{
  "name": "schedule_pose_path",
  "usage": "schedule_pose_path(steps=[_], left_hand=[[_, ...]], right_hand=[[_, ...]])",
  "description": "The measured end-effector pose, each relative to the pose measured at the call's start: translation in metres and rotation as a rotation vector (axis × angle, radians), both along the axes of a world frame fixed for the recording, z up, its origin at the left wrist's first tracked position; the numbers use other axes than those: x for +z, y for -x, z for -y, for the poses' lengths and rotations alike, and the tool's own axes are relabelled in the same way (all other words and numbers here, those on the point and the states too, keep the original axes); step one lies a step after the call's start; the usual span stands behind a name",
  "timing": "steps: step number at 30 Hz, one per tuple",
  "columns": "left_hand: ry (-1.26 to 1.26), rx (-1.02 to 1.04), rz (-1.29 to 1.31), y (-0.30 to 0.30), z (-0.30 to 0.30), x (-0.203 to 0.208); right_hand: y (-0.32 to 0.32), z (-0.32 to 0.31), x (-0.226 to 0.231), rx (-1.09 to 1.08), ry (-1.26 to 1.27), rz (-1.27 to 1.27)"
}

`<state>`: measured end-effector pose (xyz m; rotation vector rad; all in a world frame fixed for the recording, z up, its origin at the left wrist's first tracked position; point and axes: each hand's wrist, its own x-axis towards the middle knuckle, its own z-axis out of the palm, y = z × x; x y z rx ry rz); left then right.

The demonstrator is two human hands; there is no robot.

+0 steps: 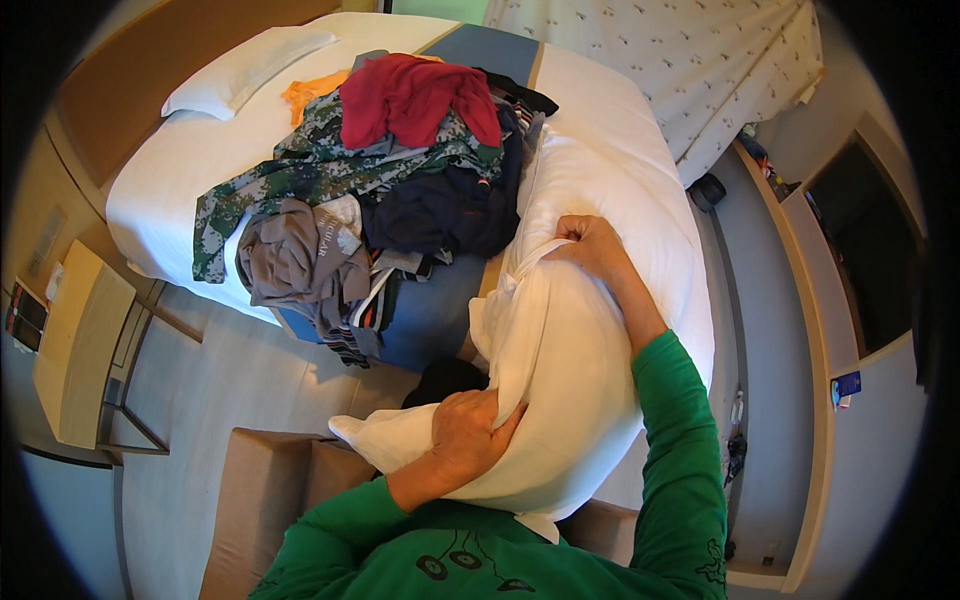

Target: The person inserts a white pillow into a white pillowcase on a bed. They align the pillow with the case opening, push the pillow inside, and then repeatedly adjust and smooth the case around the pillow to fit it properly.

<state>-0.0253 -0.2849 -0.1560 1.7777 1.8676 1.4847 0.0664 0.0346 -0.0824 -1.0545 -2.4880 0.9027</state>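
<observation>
A large, soft white cloth with deep creases (pixel 570 385) billows between 2 bare hands in front of a person in a green long-sleeved top (pixel 680 440), against the white-sheeted bed (pixel 630 150). The left hand (pixel 465 440) curls tightly around a fold, thumb pressed down; the right hand (pixel 592 245), farther up, is closed on a twisted edge. Nearby slumps a rumpled heap of clothes (pixel 430 205). Folds hide the cloth's full shape; I can't make out the dark, rounded thing (pixel 445 382) partly behind it.
</observation>
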Motion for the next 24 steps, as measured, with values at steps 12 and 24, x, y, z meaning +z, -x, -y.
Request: schedule_pose_path(steps=[12, 24], left_hand=[[-0.011, -0.028, -0.012, -0.005, 0.003, 0.001], [-0.161, -0.088, 0.142, 0.019, 0.000, 0.013]], right_hand=[[0.058, 0.010, 0.041, 0.427, -0.430, -0.155], [0.028, 0.006, 0.030, 0.228, -0.797, 0.285]])
